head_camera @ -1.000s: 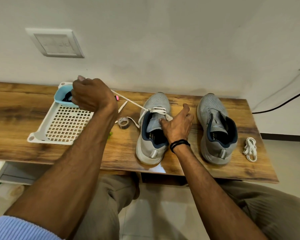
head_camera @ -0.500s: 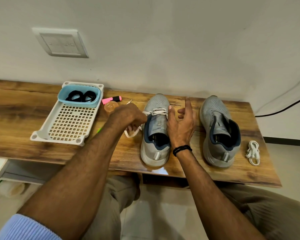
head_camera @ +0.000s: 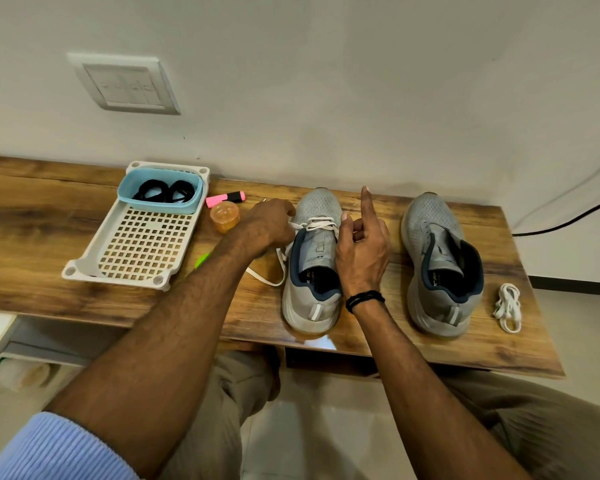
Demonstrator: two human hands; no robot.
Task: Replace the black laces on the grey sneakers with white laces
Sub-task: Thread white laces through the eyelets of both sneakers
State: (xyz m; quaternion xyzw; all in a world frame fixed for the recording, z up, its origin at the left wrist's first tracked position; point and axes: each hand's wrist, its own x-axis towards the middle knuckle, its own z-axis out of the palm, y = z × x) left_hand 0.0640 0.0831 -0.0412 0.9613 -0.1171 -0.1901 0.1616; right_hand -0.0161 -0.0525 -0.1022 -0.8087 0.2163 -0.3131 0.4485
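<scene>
Head view: two grey sneakers stand side by side on a wooden table [head_camera: 49, 216], toes to the far wall. The left sneaker [head_camera: 317, 299] has a white lace [head_camera: 318, 224] threaded across its farthest eyelets, one loose end trailing onto the table to its left. The left hand [head_camera: 267, 225] sits at that shoe's left edge, fingers curled and pinching the lace. The right hand [head_camera: 361, 247] rests against the shoe's right side, forefinger straight and pointing far, thumb up beside the lacing, other fingers loosely bent, gripping nothing. The right sneaker [head_camera: 440, 258] is unlaced; just right of it lies a bundled spare lace [head_camera: 508, 306]. At far left, a white tray [head_camera: 84, 268] holds a blue tub [head_camera: 160, 204] with the black laces [head_camera: 163, 192] coiled inside.
</scene>
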